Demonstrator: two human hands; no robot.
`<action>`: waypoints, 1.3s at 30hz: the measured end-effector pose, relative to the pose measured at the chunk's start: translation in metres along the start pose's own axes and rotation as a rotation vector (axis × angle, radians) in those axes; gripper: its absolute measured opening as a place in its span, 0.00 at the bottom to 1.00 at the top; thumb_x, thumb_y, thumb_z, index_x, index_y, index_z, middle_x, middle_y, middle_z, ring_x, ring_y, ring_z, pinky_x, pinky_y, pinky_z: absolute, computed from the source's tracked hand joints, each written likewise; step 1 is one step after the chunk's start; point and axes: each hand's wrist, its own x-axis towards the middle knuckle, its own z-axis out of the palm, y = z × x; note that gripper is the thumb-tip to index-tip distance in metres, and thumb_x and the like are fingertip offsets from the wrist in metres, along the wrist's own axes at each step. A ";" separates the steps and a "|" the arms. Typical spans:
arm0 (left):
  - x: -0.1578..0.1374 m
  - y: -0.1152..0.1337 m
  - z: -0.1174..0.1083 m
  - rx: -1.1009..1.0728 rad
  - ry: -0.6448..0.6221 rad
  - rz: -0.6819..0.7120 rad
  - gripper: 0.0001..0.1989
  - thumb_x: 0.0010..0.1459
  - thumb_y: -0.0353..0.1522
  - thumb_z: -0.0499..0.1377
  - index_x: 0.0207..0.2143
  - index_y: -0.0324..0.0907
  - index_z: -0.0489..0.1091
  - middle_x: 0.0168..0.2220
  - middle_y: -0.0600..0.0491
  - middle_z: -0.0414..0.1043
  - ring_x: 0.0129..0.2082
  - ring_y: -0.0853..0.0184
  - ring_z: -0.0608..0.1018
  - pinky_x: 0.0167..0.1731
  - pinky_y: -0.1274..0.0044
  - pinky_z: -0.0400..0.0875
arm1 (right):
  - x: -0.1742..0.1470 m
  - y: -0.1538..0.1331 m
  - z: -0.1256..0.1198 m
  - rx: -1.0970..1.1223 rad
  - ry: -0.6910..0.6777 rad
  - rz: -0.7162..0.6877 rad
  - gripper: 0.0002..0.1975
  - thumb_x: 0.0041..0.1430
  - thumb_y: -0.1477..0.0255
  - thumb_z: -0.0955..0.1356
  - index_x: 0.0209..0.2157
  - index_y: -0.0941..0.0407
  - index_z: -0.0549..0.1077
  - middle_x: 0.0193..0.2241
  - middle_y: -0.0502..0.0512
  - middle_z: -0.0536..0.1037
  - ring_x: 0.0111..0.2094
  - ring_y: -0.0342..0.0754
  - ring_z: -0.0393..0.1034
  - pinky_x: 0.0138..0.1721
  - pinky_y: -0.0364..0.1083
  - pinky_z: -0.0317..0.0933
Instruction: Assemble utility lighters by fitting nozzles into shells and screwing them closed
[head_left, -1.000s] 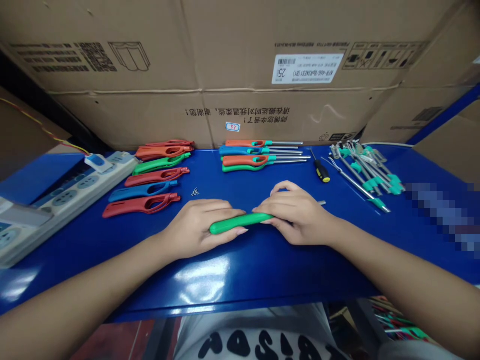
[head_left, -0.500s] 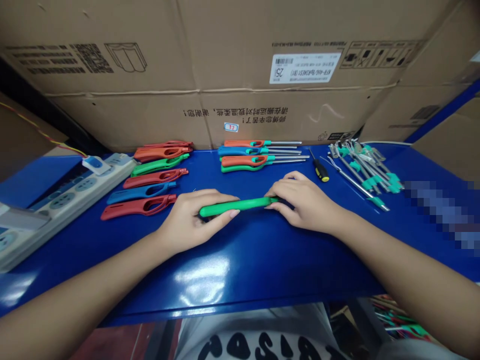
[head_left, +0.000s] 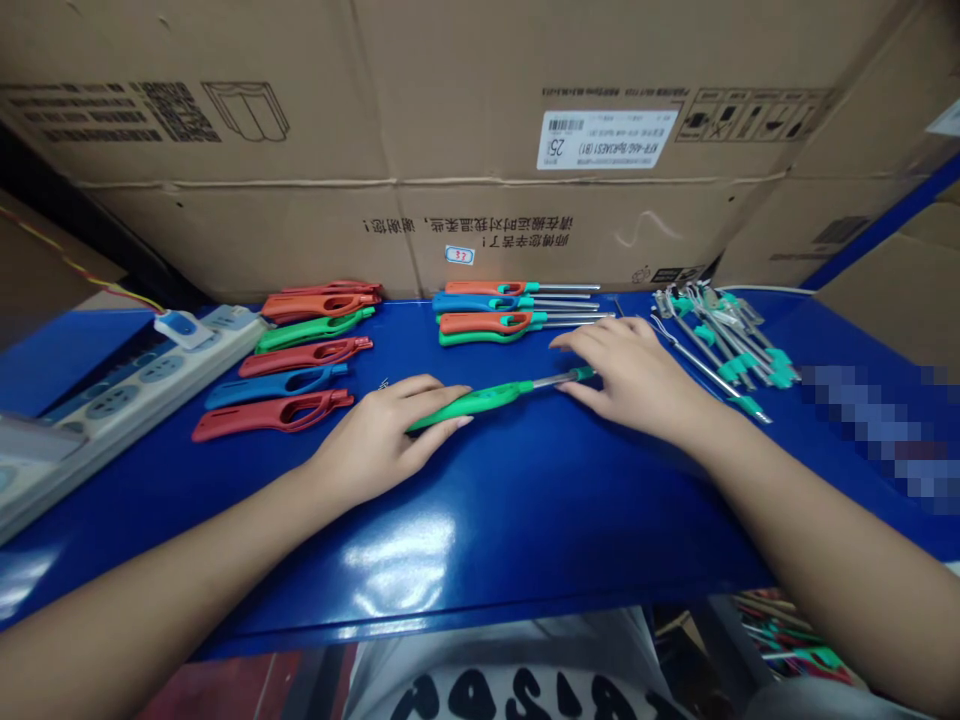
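Observation:
My left hand (head_left: pixel 386 430) is closed around the rear of a green lighter handle (head_left: pixel 480 400), which lies level above the blue table and points right. A thin metal rod (head_left: pixel 553 380) meets the handle's narrow front end; whether it sits inside cannot be made out. Toward the rod's right end is a teal plastic piece (head_left: pixel 583 373), pinched between the thumb and fingers of my right hand (head_left: pixel 637 375). Part of the rod is hidden by that hand. Behind my right hand, only the thin shaft of a screwdriver (head_left: pixel 618 308) shows.
Red, blue, green and orange lighter handles (head_left: pixel 274 413) lie stacked at left, beside a white power strip (head_left: pixel 112 405). Lighters with metal rods (head_left: pixel 487 322) lie at back centre. Several rods with teal parts (head_left: pixel 731 335) are piled at right. A cardboard wall (head_left: pixel 300 230) stands behind.
My right hand has moved slightly right, and the metal rod with its teal piece now shows between it and the handle. The green handle has turned, showing its side. The screwdriver's grip is now covered.

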 end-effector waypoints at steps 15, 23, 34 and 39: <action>-0.001 -0.001 -0.002 0.038 0.054 -0.012 0.17 0.68 0.32 0.56 0.58 0.42 0.72 0.47 0.47 0.73 0.44 0.63 0.78 0.43 0.73 0.74 | 0.000 0.010 0.001 0.136 -0.065 -0.140 0.09 0.67 0.71 0.67 0.44 0.56 0.79 0.38 0.57 0.83 0.42 0.54 0.72 0.53 0.56 0.53; -0.002 0.002 0.002 0.083 -0.013 0.116 0.19 0.68 0.30 0.56 0.60 0.44 0.69 0.46 0.46 0.73 0.44 0.61 0.75 0.45 0.69 0.71 | -0.001 -0.025 0.004 0.250 -0.232 -0.249 0.15 0.72 0.65 0.62 0.46 0.59 0.77 0.39 0.60 0.81 0.40 0.53 0.68 0.47 0.53 0.54; 0.000 0.003 -0.005 0.094 -0.050 -0.087 0.19 0.68 0.42 0.56 0.56 0.43 0.72 0.42 0.49 0.75 0.39 0.62 0.79 0.37 0.73 0.72 | 0.001 -0.016 0.003 0.164 0.075 -0.294 0.13 0.71 0.66 0.64 0.42 0.60 0.76 0.35 0.57 0.80 0.37 0.51 0.69 0.43 0.50 0.56; 0.000 0.004 -0.002 0.078 -0.088 -0.067 0.23 0.68 0.47 0.54 0.54 0.42 0.73 0.42 0.48 0.77 0.41 0.59 0.80 0.39 0.72 0.72 | 0.001 -0.021 0.007 0.117 0.154 -0.381 0.13 0.71 0.69 0.63 0.39 0.62 0.76 0.32 0.58 0.79 0.34 0.50 0.67 0.40 0.49 0.57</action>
